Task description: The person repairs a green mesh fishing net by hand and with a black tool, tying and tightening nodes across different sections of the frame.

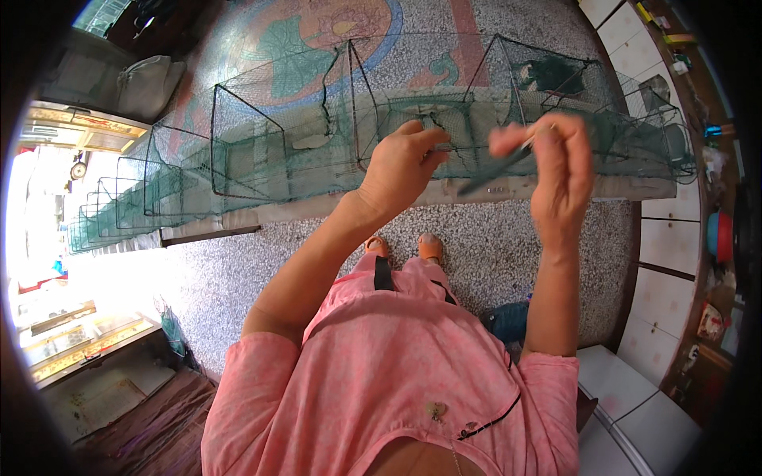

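Head view: green net (354,111) on a long bench (627,188)

Left to right. The net, stretched over dark square frames, lies along the length of the bench, narrowing toward the bench's left end; its near side follows the front edge.

Left hand (401,163): near mid-length, over the front edge, in front of the mesh. Fingers curled in toward the thumb; whether mesh or thread is pinched there, cannot tell.

Slim dark tool (495,171): slanting between the hands, near end over the front edge, blurred.

Right hand (562,163): raised over the front edge, nearer the bench's right corner. Fingertips drawn together on the tool's upper end.

Judgement: looks like needlework on the mesh. Best to pin one spot with the left fingers, bring the tool in low, and draw evenly so neighbouring mesh does not pucker or snag.

Net relative to hands: behind and below both, reaching well past each side.
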The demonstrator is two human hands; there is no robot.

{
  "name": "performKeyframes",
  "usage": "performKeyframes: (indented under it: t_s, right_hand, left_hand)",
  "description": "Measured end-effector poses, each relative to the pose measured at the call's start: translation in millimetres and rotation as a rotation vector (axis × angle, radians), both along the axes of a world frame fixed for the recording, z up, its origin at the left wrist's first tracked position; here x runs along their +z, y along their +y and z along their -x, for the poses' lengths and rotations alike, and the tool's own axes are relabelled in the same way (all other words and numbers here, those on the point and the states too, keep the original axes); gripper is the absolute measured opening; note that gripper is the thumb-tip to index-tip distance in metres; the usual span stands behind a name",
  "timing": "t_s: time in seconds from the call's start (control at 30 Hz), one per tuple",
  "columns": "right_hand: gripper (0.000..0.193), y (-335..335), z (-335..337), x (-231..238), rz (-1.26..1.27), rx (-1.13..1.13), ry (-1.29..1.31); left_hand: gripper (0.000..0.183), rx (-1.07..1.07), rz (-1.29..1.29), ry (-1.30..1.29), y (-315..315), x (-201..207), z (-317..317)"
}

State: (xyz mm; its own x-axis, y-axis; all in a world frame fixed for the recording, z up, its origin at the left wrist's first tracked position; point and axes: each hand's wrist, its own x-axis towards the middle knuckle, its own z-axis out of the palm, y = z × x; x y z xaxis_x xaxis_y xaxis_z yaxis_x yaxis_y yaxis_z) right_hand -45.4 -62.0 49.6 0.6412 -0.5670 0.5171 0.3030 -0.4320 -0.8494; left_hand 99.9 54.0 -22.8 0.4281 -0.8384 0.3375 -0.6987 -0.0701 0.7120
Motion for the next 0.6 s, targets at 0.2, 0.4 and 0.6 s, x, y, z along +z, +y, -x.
performKeyframes:
  t_s: [0.2,0.4,0.6]
  right_hand:
    - [0.009,54,10,-21,0.257,0.257,0.062]
    - [0.020,92,7,-12,0.341,0.459,0.028]
    - [0.019,109,3,6,0.350,0.512,-0.097]
  left_hand:
    - [0.013,0.055,0.001,0.023,-2,0,3]
    - [0.013,0.057,0.027,0.007,-4,-4,3]
    - [0.014,0.049,0.016,0.027,-3,-2,3]
